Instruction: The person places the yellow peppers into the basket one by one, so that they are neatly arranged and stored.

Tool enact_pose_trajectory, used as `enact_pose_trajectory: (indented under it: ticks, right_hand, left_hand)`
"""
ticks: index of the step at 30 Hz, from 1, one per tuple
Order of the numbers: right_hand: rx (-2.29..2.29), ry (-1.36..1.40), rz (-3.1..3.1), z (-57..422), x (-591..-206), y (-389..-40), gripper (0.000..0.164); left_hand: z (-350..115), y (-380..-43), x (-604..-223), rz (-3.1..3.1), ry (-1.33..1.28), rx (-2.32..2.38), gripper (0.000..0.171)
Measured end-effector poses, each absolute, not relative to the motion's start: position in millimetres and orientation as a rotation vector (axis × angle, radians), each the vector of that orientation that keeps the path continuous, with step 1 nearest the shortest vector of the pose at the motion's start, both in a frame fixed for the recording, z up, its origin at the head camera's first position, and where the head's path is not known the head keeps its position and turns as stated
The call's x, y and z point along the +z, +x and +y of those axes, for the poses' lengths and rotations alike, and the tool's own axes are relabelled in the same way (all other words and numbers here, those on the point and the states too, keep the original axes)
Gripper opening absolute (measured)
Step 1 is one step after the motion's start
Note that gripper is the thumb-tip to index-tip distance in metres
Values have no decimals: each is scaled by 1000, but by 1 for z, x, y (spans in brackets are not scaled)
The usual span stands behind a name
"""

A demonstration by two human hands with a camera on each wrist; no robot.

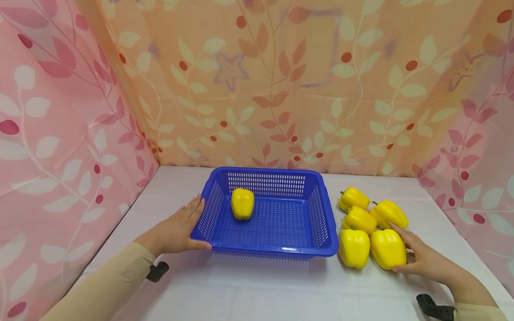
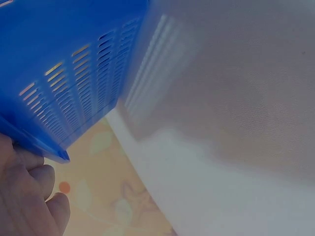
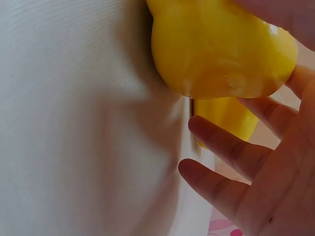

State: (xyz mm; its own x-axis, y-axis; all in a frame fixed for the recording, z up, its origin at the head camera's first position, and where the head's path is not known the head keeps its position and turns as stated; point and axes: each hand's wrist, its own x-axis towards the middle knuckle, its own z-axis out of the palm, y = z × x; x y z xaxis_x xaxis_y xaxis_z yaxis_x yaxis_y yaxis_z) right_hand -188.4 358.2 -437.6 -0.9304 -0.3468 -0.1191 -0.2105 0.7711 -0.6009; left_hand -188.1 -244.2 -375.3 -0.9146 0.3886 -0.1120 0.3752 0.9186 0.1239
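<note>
My left hand (image 1: 179,227) rests at the left front corner of the blue plastic basket (image 1: 261,248), its fingers along the left rim and its thumb at the front rim. Inside the basket, toward the left, lies one yellow bell pepper (image 1: 242,203). On the right, my right hand (image 1: 426,257) is spread beside the nearest right-hand bell pepper (image 1: 387,249), thumb at its front and forefinger behind. The right wrist view shows the other fingers (image 3: 221,147) extended below that pepper (image 3: 221,49). Several more yellow bell peppers (image 1: 354,248) lie clustered next to it.
The basket and peppers are on a white-covered table (image 1: 257,290). Patterned cloth hangs behind, an orange curtain (image 1: 273,89) at the back and pink curtains (image 1: 60,133) at both sides. The basket's right wall stands close to the pepper cluster.
</note>
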Motion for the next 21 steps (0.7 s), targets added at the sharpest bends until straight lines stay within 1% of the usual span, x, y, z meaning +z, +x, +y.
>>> enact_pose_trajectory:
  ticks: [9, 21]
  right_hand:
    - [-866, -416, 2722, 357, -434, -188, 110]
    - [-899, -376, 2723, 359, -434, -190, 105]
  left_hand:
    - [-244, -188, -375, 2944, 586, 155, 123]
    - [-247, -192, -380, 2949, 580, 144, 125]
